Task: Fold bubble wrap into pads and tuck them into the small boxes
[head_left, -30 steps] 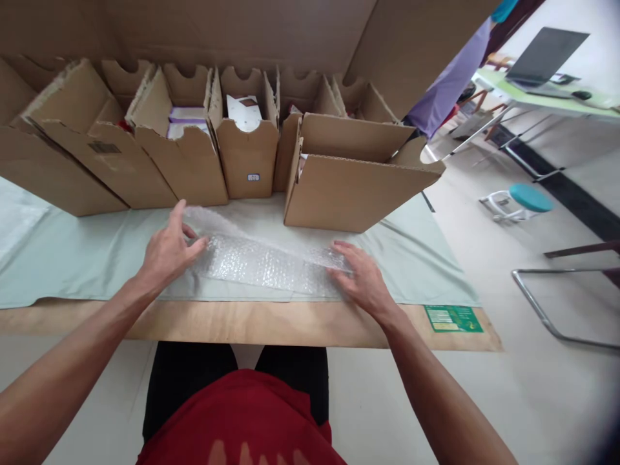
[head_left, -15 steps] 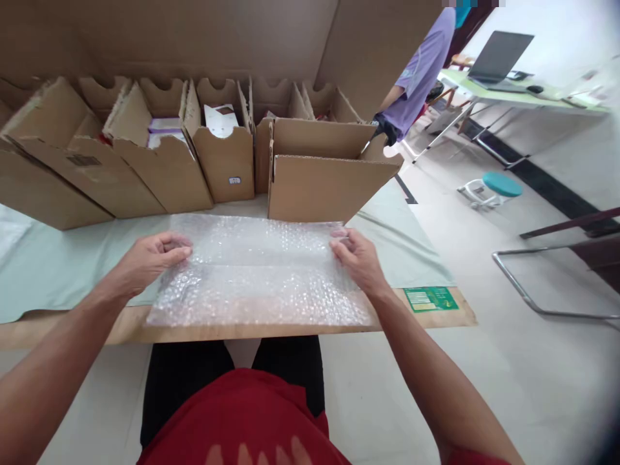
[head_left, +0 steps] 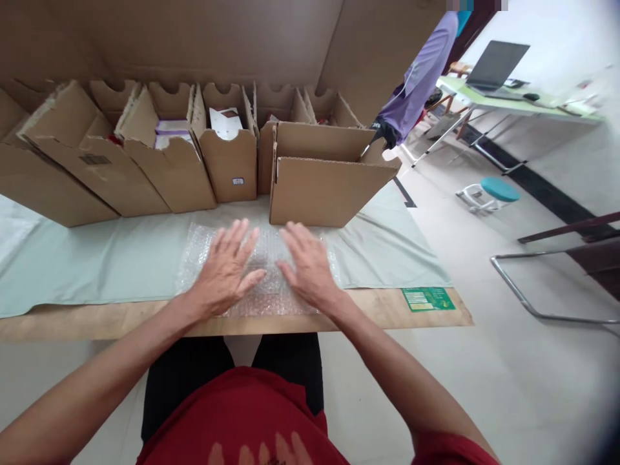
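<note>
A clear sheet of bubble wrap (head_left: 194, 255) lies flat on the pale green cloth (head_left: 97, 265) near the table's front edge. My left hand (head_left: 225, 268) rests palm down on its middle, fingers spread and open. My right hand (head_left: 307, 265) lies flat beside it, fingers stretched out on the same sheet. Both hands hold nothing. Just behind the sheet stands an open cardboard box (head_left: 324, 174).
A row of cardboard bins (head_left: 165, 165) stands along the back, some holding white packets (head_left: 225, 121). A green label (head_left: 429, 299) sits on the wooden table edge (head_left: 72, 320). A person in purple (head_left: 419, 71), a stool (head_left: 491, 192) and a laptop desk (head_left: 498, 64) are to the right.
The bubble wrap was unfolded and spread out by its edges, and now lies flat. Both hands let go of the edges and moved inward to press on its middle.
</note>
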`<state>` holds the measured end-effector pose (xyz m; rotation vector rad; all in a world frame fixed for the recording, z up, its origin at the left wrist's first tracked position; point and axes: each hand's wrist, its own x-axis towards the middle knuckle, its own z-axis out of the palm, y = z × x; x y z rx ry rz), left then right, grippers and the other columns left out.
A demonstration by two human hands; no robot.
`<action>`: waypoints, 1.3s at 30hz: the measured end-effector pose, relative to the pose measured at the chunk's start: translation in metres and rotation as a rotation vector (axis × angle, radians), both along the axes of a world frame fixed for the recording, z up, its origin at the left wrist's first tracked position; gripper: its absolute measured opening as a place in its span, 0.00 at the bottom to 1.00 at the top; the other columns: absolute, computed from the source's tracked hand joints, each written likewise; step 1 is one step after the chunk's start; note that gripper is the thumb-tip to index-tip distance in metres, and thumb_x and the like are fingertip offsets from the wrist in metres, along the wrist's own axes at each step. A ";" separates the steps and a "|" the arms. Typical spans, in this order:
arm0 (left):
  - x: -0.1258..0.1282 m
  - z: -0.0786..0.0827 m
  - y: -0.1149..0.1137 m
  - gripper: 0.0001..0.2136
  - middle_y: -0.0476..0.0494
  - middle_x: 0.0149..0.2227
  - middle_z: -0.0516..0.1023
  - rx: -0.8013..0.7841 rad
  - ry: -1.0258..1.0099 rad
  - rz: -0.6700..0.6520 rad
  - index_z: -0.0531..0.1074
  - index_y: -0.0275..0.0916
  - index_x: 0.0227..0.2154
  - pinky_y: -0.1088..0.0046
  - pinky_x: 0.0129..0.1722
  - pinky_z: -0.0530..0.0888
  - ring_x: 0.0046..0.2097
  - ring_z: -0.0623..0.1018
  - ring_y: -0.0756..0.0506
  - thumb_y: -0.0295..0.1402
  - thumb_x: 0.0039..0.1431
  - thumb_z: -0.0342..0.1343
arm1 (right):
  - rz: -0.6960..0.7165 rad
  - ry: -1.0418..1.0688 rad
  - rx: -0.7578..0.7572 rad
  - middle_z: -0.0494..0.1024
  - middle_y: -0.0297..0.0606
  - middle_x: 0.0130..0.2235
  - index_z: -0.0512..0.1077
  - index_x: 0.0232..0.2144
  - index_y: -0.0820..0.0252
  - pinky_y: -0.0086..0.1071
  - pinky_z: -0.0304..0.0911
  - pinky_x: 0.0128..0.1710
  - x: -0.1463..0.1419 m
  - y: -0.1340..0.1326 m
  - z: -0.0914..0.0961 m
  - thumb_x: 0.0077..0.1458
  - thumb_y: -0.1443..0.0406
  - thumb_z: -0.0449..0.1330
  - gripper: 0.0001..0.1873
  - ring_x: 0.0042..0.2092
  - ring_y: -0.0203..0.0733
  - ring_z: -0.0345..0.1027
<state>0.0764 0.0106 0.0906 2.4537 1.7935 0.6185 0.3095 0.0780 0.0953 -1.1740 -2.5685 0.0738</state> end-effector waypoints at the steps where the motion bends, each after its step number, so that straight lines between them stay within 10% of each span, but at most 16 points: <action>1: 0.004 -0.008 0.005 0.34 0.28 0.76 0.49 -0.088 0.041 -0.029 0.48 0.37 0.74 0.41 0.72 0.48 0.77 0.49 0.31 0.50 0.73 0.44 | 0.047 -0.045 -0.061 0.60 0.49 0.72 0.61 0.69 0.61 0.50 0.54 0.67 -0.011 0.000 -0.007 0.70 0.57 0.53 0.30 0.73 0.56 0.51; 5: -0.041 -0.030 -0.005 0.33 0.26 0.75 0.52 -0.304 0.164 0.067 0.56 0.34 0.72 0.40 0.72 0.49 0.76 0.51 0.30 0.50 0.72 0.42 | -0.013 -0.118 -0.122 0.64 0.51 0.71 0.67 0.66 0.61 0.53 0.55 0.66 0.019 0.013 -0.032 0.71 0.55 0.52 0.27 0.71 0.59 0.55; 11: -0.099 -0.007 -0.046 0.32 0.31 0.78 0.41 -0.141 0.082 0.412 0.50 0.41 0.74 0.37 0.71 0.49 0.77 0.46 0.28 0.49 0.73 0.41 | -0.377 0.011 0.057 0.66 0.57 0.69 0.66 0.66 0.61 0.60 0.58 0.62 0.105 0.018 -0.027 0.72 0.54 0.48 0.28 0.70 0.66 0.56; 18: -0.023 -0.017 0.007 0.29 0.37 0.77 0.49 -0.249 0.106 -0.041 0.56 0.46 0.72 0.41 0.73 0.46 0.77 0.49 0.32 0.48 0.72 0.45 | 0.104 -0.103 -0.108 0.60 0.47 0.73 0.63 0.69 0.58 0.51 0.51 0.69 0.009 0.000 -0.023 0.72 0.54 0.51 0.29 0.73 0.55 0.51; 27: -0.091 -0.020 -0.073 0.32 0.29 0.76 0.52 -0.162 0.140 0.131 0.62 0.39 0.70 0.39 0.72 0.49 0.76 0.52 0.27 0.52 0.71 0.45 | -0.190 0.057 0.005 0.71 0.55 0.65 0.73 0.58 0.60 0.57 0.63 0.59 0.126 -0.024 -0.036 0.70 0.53 0.52 0.24 0.66 0.63 0.64; 32: -0.066 -0.020 -0.086 0.33 0.35 0.75 0.56 -0.150 0.129 -0.161 0.61 0.44 0.71 0.46 0.74 0.49 0.75 0.56 0.31 0.53 0.68 0.53 | 0.077 0.041 -0.146 0.69 0.49 0.67 0.72 0.61 0.55 0.54 0.63 0.62 0.115 -0.058 -0.024 0.69 0.56 0.54 0.22 0.66 0.59 0.64; 39: -0.067 -0.029 -0.091 0.23 0.34 0.70 0.67 -0.096 0.098 -0.161 0.69 0.39 0.64 0.48 0.72 0.58 0.72 0.63 0.33 0.42 0.71 0.53 | 0.128 0.020 -0.102 0.75 0.48 0.63 0.77 0.55 0.57 0.52 0.66 0.59 0.108 -0.061 -0.030 0.71 0.64 0.52 0.18 0.64 0.57 0.68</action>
